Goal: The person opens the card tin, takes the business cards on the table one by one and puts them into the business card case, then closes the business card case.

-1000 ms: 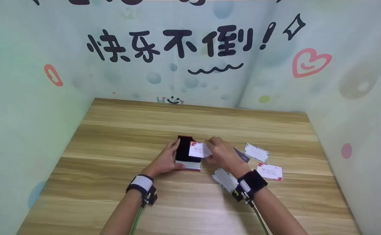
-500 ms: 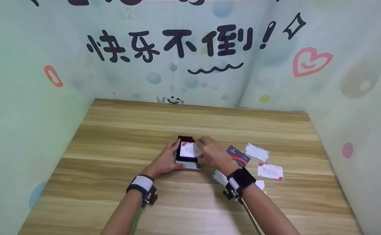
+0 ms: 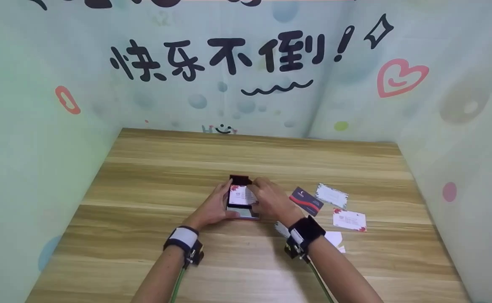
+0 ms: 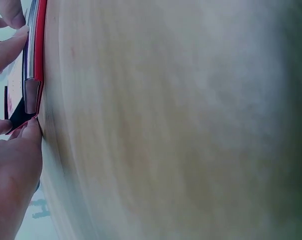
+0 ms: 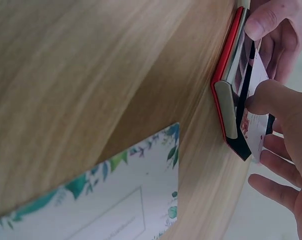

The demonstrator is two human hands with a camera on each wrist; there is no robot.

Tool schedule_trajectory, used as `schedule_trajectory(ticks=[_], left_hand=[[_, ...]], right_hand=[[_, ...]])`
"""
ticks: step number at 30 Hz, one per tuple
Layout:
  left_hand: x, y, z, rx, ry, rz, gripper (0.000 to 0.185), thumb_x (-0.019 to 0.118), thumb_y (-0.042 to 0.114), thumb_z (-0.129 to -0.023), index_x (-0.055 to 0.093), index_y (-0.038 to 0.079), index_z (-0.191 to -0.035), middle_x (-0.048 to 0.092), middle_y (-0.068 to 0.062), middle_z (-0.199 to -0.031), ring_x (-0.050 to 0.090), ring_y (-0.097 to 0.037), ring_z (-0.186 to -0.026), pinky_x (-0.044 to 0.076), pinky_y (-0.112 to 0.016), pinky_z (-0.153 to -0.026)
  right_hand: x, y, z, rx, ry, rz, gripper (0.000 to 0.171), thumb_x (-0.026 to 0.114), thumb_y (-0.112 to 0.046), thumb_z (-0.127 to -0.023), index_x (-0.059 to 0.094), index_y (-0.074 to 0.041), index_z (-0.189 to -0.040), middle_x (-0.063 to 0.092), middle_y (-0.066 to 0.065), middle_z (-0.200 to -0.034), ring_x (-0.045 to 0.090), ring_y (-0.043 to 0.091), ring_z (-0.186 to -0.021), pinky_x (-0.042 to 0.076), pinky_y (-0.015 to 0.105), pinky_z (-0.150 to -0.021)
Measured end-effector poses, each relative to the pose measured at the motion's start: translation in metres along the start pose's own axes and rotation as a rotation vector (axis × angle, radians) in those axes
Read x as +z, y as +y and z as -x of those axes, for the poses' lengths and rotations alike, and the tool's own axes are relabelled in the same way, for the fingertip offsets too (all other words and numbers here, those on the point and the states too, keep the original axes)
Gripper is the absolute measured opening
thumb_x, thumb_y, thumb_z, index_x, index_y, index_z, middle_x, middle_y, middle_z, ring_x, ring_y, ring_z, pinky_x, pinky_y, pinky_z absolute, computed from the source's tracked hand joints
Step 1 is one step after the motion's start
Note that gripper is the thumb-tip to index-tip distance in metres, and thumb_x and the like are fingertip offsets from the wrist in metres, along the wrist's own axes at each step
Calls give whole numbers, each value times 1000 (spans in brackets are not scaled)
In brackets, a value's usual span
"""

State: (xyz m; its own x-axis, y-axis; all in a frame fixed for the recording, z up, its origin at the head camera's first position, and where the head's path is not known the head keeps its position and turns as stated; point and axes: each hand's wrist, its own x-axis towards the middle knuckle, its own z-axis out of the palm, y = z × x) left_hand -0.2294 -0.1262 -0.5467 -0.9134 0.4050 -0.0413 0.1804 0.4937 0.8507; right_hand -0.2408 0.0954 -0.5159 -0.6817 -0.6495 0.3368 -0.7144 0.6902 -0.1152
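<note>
My left hand [image 3: 210, 208] grips an opened business card case [image 3: 239, 213] from its left side, the thumb along the near silver part. The case has a red outside [image 5: 226, 52], a black inside and a flap standing up at the far end. Over the black inside lies a white business card [image 3: 238, 195] with red flowers. My right hand [image 3: 273, 202] pinches this card at its right end, covering that part. In the right wrist view the card [image 5: 258, 75] tilts up from the case, with the right thumb on its face.
To the right on the wooden table [image 3: 166, 168] lie a dark card with a red stripe [image 3: 307, 201], a leafy-bordered card [image 3: 331, 195] and a red-flowered card [image 3: 349, 219]. Another leafy card [image 5: 136, 200] and white pieces [image 3: 334, 238] are partly behind the right wrist.
My right hand has moved left with the red-flowered card, bringing it over the case's black inside. The dark striped card has come into fuller view. My left hand keeps its grip on the case.
</note>
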Motion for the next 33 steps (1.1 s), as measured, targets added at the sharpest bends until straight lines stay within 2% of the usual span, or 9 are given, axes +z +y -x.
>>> schedule_trajectory(ticks=[8,15,17,22,27,33], left_hand=[[1,2,0,-9,-8,11,116,89,20,-73,14,0,-159,24,-29,-158,27,-40,-150,23,-43,-126],[1,1,-1,-20,-23,72,114,87,14,-75,12,1,-160,15,-29,-161,25,-38,-152,24,-41,-125],[0,1,0,-30,-22,61,115,88,16,-75,12,2,-160,15,-29,-161,25,-37,-152,23,-41,-125],[0,0,-1,-28,-9,15,115,88,21,-74,14,1,-159,21,-30,-159,25,-41,-151,21,-46,-126],[-1,0,-2,-28,-11,-20,115,89,26,-74,15,2,-159,21,-28,-160,23,-40,-152,19,-45,-127],[0,-1,-1,1,-2,-4,114,90,24,-72,18,-2,-158,24,-29,-158,23,-43,-150,17,-49,-127]], right_hand=[[4,0,0,22,-30,-13,48,80,-12,-73,68,1,-118,66,17,-109,65,31,-97,58,42,-86],[4,-1,-1,74,-75,-25,48,79,-13,-76,67,0,-121,65,17,-113,65,30,-99,58,42,-88],[5,-1,-1,70,-74,-24,47,79,-14,-76,68,0,-119,65,17,-113,65,30,-99,58,42,-87],[8,-1,0,58,-55,-20,38,79,-12,-76,72,0,-111,64,14,-109,64,29,-98,58,40,-85],[11,-3,2,78,-44,-55,28,76,-8,-80,74,-2,-108,64,15,-113,63,29,-103,56,41,-89],[13,-8,3,59,-8,-22,15,72,-3,-84,74,-1,-99,65,18,-111,63,31,-101,55,44,-90]])
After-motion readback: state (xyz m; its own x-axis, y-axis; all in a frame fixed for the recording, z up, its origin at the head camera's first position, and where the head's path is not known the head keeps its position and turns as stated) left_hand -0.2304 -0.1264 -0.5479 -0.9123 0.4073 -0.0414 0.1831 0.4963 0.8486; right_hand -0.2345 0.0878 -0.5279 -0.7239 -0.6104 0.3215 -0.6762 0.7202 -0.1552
